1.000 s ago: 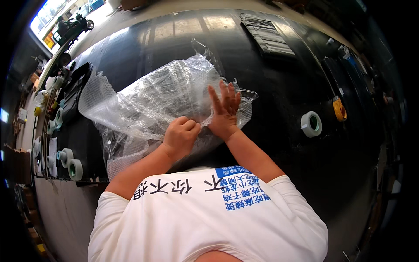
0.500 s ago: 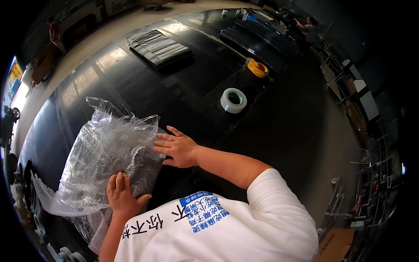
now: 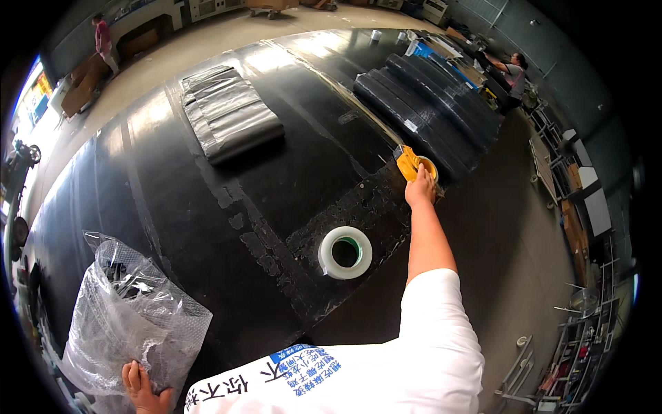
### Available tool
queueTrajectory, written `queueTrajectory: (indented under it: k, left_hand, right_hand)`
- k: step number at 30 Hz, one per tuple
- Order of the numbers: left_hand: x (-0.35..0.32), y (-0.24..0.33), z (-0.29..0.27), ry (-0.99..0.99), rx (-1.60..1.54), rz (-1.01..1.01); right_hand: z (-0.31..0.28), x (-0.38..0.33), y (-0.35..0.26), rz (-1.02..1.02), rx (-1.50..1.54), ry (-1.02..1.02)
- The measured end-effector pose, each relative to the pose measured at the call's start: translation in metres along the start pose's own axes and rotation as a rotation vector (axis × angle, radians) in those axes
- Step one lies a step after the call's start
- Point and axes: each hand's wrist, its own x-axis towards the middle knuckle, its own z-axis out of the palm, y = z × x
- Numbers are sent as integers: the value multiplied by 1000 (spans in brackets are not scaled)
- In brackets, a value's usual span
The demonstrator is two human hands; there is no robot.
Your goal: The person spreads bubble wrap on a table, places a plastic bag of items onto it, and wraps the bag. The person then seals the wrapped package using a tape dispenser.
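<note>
A clear bubble-wrap bundle (image 3: 138,310) lies at the table's near left, with dark things showing through the plastic. My left hand (image 3: 143,395) rests on its near side, fingers lying on the film and thumb spread. Stretched far to the right, my right hand (image 3: 420,188) grips a yellow tape dispenser (image 3: 408,163) near the table's right edge. The fingers partly cover the dispenser and its tape roll. Between my arms, a large roll of clear tape (image 3: 331,266) lies flat on the black table.
A folded stack of grey plastic sheeting (image 3: 234,117) sits farther back on the black tabletop (image 3: 186,200). Black wrapped rolls (image 3: 420,103) lie beyond the dispenser. One person (image 3: 514,79) is at the far right, another (image 3: 103,43) at the far left. Metal racks (image 3: 586,310) stand along the right.
My right hand has left the bubble wrap and reached forward right to the tape dispenser. The left hand stays on the bundle. The view has shifted, so the bundle appears lower left.
</note>
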Motion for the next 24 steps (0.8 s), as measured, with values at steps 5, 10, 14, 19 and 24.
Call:
queueTrajectory:
  k: [5,10,14,19,24]
  left_hand:
    - [5,12,-8,-67,33,-39]
    - [7,11,-5,-57,27,4]
    - [8,13,-3,-4,25,-13]
    - [8,23,-9,15,-11,-77]
    - [19,27,-20,87,-105,-62]
  right_hand:
    - [15,16,-11,8,-218,-42]
    - [2,25,1,-154,31,163]
    - [-41,19,3,111,1538,-10]
    - [-96,-85,-59,-215,2014,-721]
    - [-138,-232,-174,-355,1983,-1069]
